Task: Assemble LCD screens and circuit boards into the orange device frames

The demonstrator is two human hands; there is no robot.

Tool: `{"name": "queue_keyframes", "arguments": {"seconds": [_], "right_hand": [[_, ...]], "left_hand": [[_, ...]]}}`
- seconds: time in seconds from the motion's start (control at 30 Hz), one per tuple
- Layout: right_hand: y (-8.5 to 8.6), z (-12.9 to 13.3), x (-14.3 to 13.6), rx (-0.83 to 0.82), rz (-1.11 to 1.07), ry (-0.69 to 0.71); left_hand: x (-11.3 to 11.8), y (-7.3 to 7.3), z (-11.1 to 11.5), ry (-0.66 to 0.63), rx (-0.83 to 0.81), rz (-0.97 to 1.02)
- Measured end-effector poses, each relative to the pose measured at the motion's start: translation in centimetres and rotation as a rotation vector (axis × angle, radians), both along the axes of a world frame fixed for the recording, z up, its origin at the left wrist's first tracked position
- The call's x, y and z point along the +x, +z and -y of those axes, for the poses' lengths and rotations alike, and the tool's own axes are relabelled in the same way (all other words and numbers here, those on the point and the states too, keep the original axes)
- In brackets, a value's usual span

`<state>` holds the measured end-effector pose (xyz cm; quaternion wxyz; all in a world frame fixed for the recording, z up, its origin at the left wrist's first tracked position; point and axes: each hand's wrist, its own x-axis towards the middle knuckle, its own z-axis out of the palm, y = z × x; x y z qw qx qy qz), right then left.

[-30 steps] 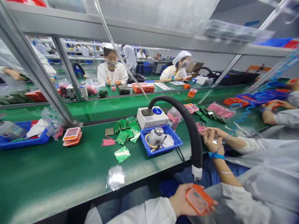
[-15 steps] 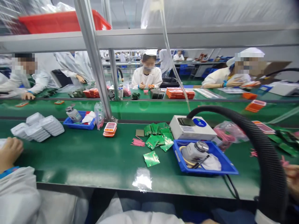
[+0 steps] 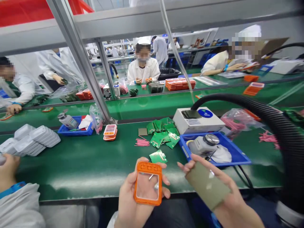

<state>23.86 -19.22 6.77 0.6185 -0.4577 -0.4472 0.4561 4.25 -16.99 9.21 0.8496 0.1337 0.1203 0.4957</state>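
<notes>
An orange plastic frame (image 3: 148, 166) with a clear window lies face-up in my left hand (image 3: 129, 198), thumb and fingers around its edges. In my right hand (image 3: 234, 202) rests a thin grey-green rectangular panel (image 3: 207, 185), tilted, with a small light glint on it. Both hands are in front of the bench edge, apart from each other. Beyond them on the green bench lie several green circuit boards (image 3: 159, 139), a loose green board (image 3: 158, 156), pink strips (image 3: 142, 142) and a small grey-green square (image 3: 142, 131).
A blue tray (image 3: 242, 156) with a metal-topped bottle and white cloth stands right, before a white box (image 3: 182, 122). A black flexible hose (image 3: 258, 107) arches at right. Orange frames (image 3: 110, 132) and white trays (image 3: 40, 139) stand left; a co-worker's hand (image 3: 9, 169) is at far left.
My two hands have come up into view, bringing the orange frame and the grey-green panel. The head view has shifted and tilted slightly.
</notes>
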Motion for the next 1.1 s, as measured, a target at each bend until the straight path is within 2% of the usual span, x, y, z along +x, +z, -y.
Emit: {"name": "queue_keyframes", "arguments": {"seconds": [0.07,0.13,0.27,0.33,0.5,0.63,0.83,1.1], "right_hand": [[1.3,-1.6,-2.4,-0.026,-0.070,0.098],[1.6,-2.5,-4.3,-0.031,-0.098,0.117],[1.2,-3.0,-6.9,-0.038,-0.028,0.006],[1.1,-3.1,-7.9,-0.081,0.056,-0.058],[0.7,-3.9,-9.9,-0.231,0.372,-0.183],[0.0,-4.5,-10.4,-0.203,0.552,-0.205],[-0.4,-4.8,-10.2,-0.160,0.615,-0.190],[-1.3,-4.8,-10.5,-0.130,0.715,-0.181]], "left_hand": [[-0.3,-0.4,0.4,0.061,0.005,-0.015],[-0.3,-1.2,0.5,0.140,-0.009,-0.051],[0.2,-2.8,-0.1,0.355,-0.032,-0.268],[0.4,-3.4,-0.6,0.407,-0.046,-0.376],[0.8,-4.6,-1.4,0.398,-0.068,-0.481],[0.8,-4.7,-1.6,0.369,-0.085,-0.468],[0.5,-4.3,-2.0,0.338,-0.111,-0.433],[0.6,-4.4,-2.5,0.312,-0.122,-0.380]]}}
